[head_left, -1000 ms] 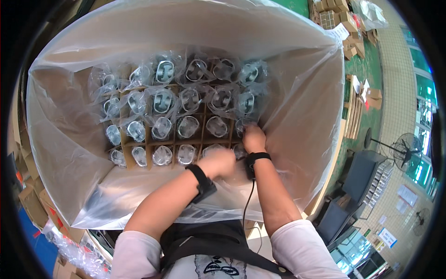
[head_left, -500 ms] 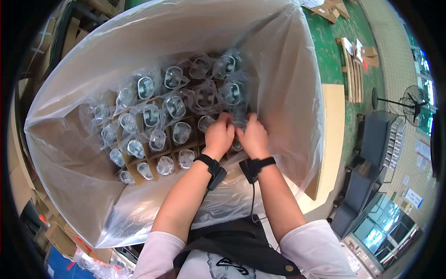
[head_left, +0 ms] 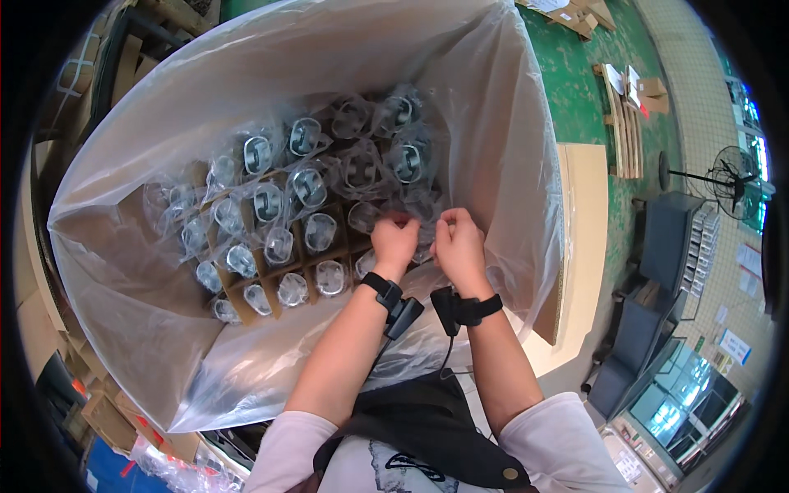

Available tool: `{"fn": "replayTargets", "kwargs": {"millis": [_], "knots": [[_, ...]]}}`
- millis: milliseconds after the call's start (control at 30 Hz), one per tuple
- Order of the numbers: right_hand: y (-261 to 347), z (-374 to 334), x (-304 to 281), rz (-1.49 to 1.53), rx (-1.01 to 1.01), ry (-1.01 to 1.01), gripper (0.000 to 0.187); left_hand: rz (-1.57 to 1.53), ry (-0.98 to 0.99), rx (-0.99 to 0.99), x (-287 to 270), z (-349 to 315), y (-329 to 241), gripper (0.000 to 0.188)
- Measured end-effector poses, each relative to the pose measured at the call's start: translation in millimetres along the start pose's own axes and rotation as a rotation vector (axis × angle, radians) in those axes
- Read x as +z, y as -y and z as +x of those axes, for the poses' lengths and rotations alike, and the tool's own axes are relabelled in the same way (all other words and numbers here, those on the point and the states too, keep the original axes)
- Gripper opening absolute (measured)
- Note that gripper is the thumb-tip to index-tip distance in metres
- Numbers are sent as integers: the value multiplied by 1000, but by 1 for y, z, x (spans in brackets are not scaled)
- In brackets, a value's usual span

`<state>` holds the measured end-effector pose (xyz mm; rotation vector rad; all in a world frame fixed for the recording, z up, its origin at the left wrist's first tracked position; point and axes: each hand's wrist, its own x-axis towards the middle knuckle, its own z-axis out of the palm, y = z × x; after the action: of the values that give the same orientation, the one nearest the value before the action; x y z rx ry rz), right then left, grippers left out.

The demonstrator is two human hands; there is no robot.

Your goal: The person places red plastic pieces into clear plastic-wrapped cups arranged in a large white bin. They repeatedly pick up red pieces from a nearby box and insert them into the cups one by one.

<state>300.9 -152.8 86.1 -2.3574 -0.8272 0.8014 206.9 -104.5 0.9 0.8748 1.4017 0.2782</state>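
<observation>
— Head view: left hand (head_left: 395, 239) and right hand (head_left: 457, 243) side by side, fingers pinched on a clear bagged piece (head_left: 417, 220) between them.
— Likely seating it in the cardboard grid (head_left: 289, 267); next needs a free cell. Plastic-lined box (head_left: 526, 164), cells holding wrapped pieces.

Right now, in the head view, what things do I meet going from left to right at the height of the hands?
Plastic liner wall → bagged clear parts in the cardboard grid → left hand → right hand → box's cardboard edge → green floor.
</observation>
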Motion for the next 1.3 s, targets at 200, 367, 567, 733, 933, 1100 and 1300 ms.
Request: {"fn": "replayTargets", "kwargs": {"millis": [200,367,567,733,933,1100,1300], "knots": [[-6,4,2,-182,-116,46,21,14,-213,407,-29,-21,-9,28],[0,-4,5,823,208,307,25,38,325,236,-22,-34,-37,55],[-13,-32,6,202,29,-147,32,578,-3,551,-16,-32,-31,27],[-28,-4,42,432,66,47,33,530,-202,528,-22,-31,-44,27],[-7,20,48,376,352,61,52,488,-191,544,-28,-24,-38,22],[22,-54,5,443,188,62,70,-70,31,338,-71,-29,-30,22],[83,-40,55,-3,-174,398,27,597,-39,323,-131,-15,-4,21]]}}
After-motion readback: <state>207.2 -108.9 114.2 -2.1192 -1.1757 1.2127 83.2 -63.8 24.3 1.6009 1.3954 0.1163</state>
